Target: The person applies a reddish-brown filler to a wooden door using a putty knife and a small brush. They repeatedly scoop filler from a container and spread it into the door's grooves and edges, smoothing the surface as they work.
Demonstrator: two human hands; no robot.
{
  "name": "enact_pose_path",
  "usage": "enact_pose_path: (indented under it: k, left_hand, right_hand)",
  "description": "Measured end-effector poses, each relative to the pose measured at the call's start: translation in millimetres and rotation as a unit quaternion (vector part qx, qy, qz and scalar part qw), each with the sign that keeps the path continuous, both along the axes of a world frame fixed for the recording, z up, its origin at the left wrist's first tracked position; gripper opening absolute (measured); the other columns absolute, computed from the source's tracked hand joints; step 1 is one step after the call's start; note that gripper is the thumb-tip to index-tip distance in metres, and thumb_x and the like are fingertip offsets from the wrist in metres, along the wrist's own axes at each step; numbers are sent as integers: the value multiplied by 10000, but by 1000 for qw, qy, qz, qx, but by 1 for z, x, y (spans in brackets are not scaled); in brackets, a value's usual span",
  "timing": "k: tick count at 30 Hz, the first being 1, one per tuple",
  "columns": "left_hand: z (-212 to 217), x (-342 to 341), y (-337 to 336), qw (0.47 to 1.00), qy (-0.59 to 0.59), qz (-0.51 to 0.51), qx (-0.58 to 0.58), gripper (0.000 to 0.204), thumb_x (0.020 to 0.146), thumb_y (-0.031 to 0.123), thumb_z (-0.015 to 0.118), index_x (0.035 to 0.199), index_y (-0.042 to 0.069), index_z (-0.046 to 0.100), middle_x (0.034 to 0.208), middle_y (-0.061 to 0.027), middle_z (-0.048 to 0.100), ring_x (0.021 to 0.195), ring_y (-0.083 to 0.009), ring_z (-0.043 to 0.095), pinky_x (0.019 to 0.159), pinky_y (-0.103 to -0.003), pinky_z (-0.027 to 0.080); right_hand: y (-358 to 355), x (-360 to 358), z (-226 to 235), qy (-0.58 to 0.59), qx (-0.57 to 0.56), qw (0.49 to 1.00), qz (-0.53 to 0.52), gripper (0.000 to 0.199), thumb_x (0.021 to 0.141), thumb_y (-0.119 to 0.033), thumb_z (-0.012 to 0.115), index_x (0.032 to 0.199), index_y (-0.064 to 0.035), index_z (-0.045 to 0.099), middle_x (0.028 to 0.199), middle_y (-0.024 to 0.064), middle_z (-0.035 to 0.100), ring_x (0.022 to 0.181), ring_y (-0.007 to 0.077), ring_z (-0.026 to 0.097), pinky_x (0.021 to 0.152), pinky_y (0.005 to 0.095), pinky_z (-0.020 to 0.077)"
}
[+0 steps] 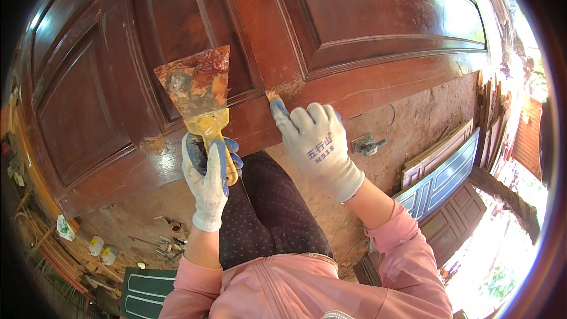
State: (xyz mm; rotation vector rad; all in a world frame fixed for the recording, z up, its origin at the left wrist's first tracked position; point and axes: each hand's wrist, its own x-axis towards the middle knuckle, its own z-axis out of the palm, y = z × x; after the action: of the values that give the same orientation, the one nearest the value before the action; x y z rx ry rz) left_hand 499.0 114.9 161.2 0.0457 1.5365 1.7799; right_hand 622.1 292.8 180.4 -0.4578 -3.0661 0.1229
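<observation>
My left hand (207, 168), in a white glove with blue palm coating, is closed around the yellow handle of a putty knife (198, 85). Its wide blade points up and away, smeared with reddish-brown and orange filler. My right hand (316, 142), gloved alike, has one finger stretched out and the others curled, with no tool visible in it. That fingertip carries orange filler and touches a brown panelled wooden door (366, 88) at a joint near its close edge. A rough pale patch shows beside the fingertip. The palm side of the right hand is hidden.
The door lies across the far side before me. Several door panels, one blue (440, 174), lean at the right. A small metal object (367, 144) is on the dirt floor. A green panel (144, 295), plastic containers (103, 251) and wooden strips are at the lower left.
</observation>
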Motion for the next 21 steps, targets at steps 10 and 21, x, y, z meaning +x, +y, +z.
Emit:
enact_pose_path:
  k: [10,21]
  left_hand:
    - [-3,-1,0,1000,-5,-9,19,252,1063,192,598,1268,69,519,944,-87,700,640,-115,665,531,-252,559]
    - [-3,-1,-3,1000,-13,-3,24,311,1055,214,620,1291,58,493,949,-104,697,660,-113,669,557,-244,557]
  right_hand:
    - [-1,12,-3,13,-17,1000,-6,492,814,-180,701,1303,-132,676,845,3,522,834,192,536,766,369,473]
    - [7,6,14,21,-46,997,-62,479,818,-100,691,1296,-82,686,792,29,534,769,233,542,732,390,458]
